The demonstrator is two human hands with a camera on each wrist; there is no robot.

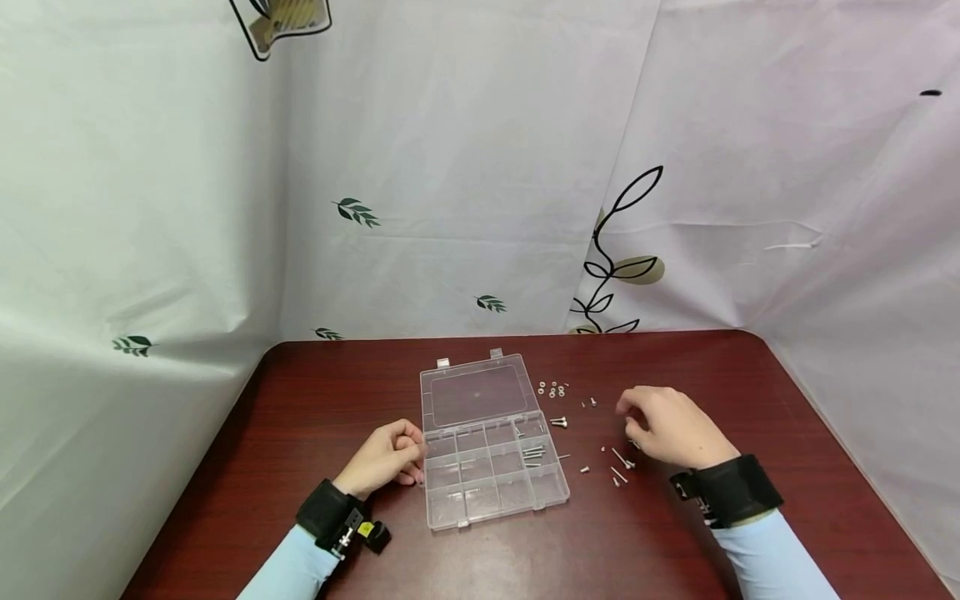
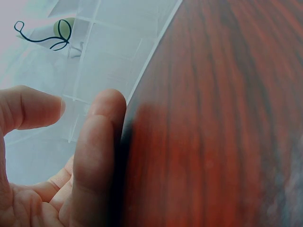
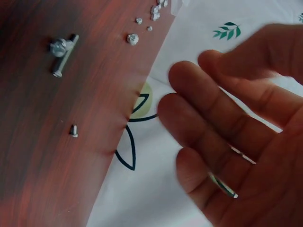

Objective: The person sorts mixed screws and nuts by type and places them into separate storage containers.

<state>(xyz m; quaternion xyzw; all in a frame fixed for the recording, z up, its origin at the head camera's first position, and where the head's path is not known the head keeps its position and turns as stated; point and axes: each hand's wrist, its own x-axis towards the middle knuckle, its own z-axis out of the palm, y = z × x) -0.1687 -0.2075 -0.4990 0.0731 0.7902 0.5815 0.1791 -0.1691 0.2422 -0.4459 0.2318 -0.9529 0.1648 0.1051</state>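
Observation:
A clear plastic compartment box [image 1: 498, 492] lies on the table with its lid [image 1: 480, 395] folded back. Several long screws [image 1: 533, 452] sit in one of its right-hand compartments. My left hand [image 1: 392, 455] is beside the box's left edge, fingers loosely bent. In the left wrist view, thumb [image 2: 33, 109] and index finger [image 2: 102, 142] stand apart, fingertips right at the box wall. Over the table to the right hovers my right hand [image 1: 675, 425], its fingers relaxed. In the right wrist view no screw shows between thumb and fingertips. Loose screws [image 1: 621, 458] lie beside this hand.
Small nuts or washers [image 1: 552, 390] form a group right of the lid. Between box and right hand lie more screws [image 1: 558, 422] and a short screw [image 1: 585, 470]. A white printed cloth [image 1: 465, 167] hangs behind the table [image 1: 337, 392].

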